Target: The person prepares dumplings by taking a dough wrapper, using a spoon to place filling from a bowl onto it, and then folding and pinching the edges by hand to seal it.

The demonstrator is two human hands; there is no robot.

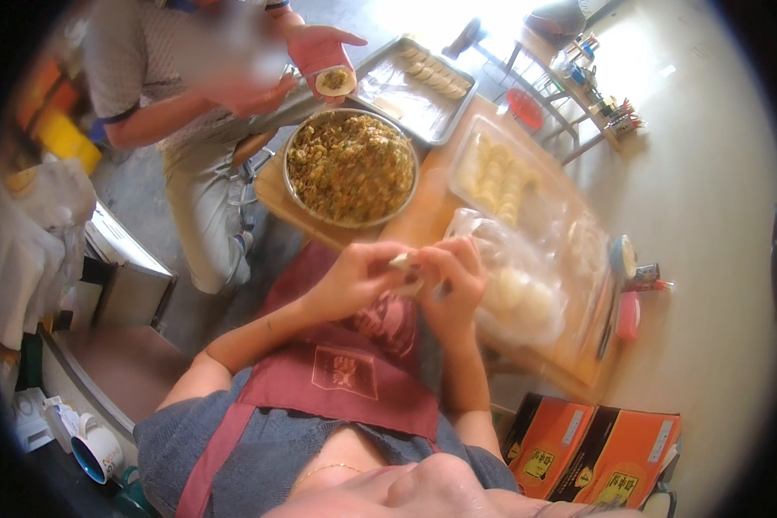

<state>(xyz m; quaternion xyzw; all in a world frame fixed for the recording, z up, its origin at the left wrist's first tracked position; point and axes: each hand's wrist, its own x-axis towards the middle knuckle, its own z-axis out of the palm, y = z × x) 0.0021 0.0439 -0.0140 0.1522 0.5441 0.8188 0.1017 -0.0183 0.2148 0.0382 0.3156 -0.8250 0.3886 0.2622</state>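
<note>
My left hand (366,275) and my right hand (452,275) meet in front of my apron, their fingers pinching a small pale dumpling (401,261) between them; the fingers cover much of it. Just beyond them stands a round metal bowl of chopped filling (351,169). A plastic bag of dough wrappers (518,291) lies on the wooden table to the right of my hands. Behind the bag, a clear plastic tray holds rows of pale yellowish dough pieces (495,175).
Across the bowl, a co-worker's open hand (324,58) holds a wrapper with filling (335,81). A metal tray (441,133) bears folded dumplings (434,74). The wooden table's edge (557,382) runs at my right, with orange boxes (621,453) below. A white mug (97,450) stands at lower left.
</note>
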